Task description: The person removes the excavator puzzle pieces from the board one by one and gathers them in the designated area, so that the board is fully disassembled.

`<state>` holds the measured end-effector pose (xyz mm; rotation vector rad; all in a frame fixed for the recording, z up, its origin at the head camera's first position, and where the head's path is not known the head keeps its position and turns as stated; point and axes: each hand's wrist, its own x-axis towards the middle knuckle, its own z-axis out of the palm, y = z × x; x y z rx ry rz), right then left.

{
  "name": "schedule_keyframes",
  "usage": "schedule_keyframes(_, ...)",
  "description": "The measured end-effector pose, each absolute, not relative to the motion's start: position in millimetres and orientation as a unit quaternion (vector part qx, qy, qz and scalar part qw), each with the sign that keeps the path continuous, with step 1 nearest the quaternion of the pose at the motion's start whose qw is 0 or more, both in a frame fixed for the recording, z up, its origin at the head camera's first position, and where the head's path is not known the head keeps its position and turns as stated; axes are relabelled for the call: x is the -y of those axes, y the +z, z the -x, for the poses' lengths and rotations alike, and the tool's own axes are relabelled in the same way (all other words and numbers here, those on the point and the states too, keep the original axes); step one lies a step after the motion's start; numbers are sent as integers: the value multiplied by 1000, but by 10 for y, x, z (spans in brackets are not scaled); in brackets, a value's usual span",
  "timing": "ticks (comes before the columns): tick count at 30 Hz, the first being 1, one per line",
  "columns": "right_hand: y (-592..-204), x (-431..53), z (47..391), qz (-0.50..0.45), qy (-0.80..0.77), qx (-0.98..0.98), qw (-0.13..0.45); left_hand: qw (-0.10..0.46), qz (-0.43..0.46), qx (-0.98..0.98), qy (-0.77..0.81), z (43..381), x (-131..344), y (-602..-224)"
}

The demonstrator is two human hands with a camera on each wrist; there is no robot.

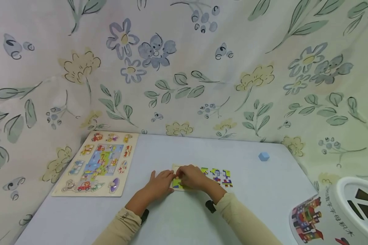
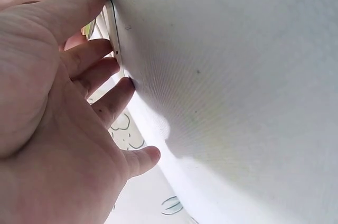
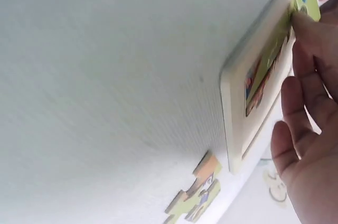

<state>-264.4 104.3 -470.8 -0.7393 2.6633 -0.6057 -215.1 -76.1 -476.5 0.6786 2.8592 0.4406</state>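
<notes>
A small wooden puzzle tray (image 3: 237, 123) lies on the table, partly covered by both hands in the head view. My left hand (image 1: 161, 183) rests at its left side, fingers fairly straight, with the thumb and several fingertips against the tray's edge (image 2: 113, 26) in the left wrist view. Above the tray, my right hand (image 1: 191, 177) pinches a green and blue jigsaw piece (image 3: 312, 5) between thumb and fingers. Other pieces with green and brown print sit inside the tray. Loose jigsaw pieces (image 1: 226, 174) lie just right of the tray.
A larger wooden puzzle board (image 1: 127, 170) with vehicle shapes lies at the left. At the back right sits a small blue block (image 1: 264, 156). A white tub (image 1: 328, 217) with a slotted lid stands at the front right. Floral cloth (image 1: 184, 68) hangs behind the table.
</notes>
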Motion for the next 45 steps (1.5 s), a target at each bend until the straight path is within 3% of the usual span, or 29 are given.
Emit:
schedule_keyframes(6,-4739,-1090,2569,254,-274,-918,136,94,-222,-959,149,2157,748,-4784)
schedule_keyframes(12,-4643,-1202,2562,254,-329,-896,153,99,-208,-961,151,2170,798,-4826)
schedule_keyframes(25,-4704,-1922,2526,227,-330,-896,190,87,-197,-965,149,2152,963,-4765)
schedule_keyframes(39,-4712,-1781,2418,234,-294,-914,151,99,-203,-960,163,2153,870,-4793)
schedule_keyframes(45,-4654,-1530,2443,273,-180,-938,111,95,-215,-959,157,2176,766,-4802)
